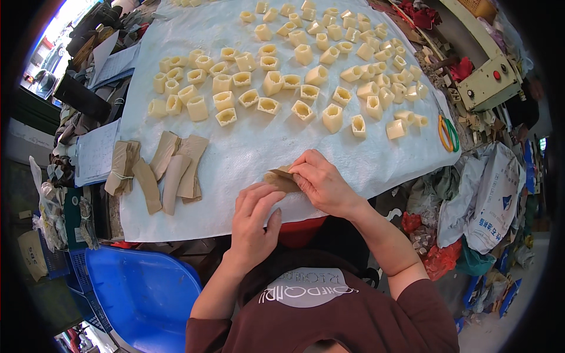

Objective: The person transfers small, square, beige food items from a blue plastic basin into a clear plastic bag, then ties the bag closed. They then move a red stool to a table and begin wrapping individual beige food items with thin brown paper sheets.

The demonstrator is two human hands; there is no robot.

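Observation:
My right hand [323,182] pinches a tan leather-like piece [283,181] near the table's front edge, with one edge of it lifted between thumb and fingers. My left hand [254,219] lies beside that piece, thumb apart from its loosely bent fingers. Its fingertips are close to the piece's left end; whether they press on it I cannot tell. Off to the left lie several tan strips [175,176] and a tied bundle of them [122,167]. Many cream hollow blocks [303,110], which look like shoe heels, stand across the far part of the table.
A pale sheet [235,147] covers the table. At its right edge lie orange-and-green-handled scissors [448,134]. Papers [97,154] lie along the left side, with a blue tub [144,300] below. A machine box with a red button [491,82] stands at right, above plastic bags [485,194].

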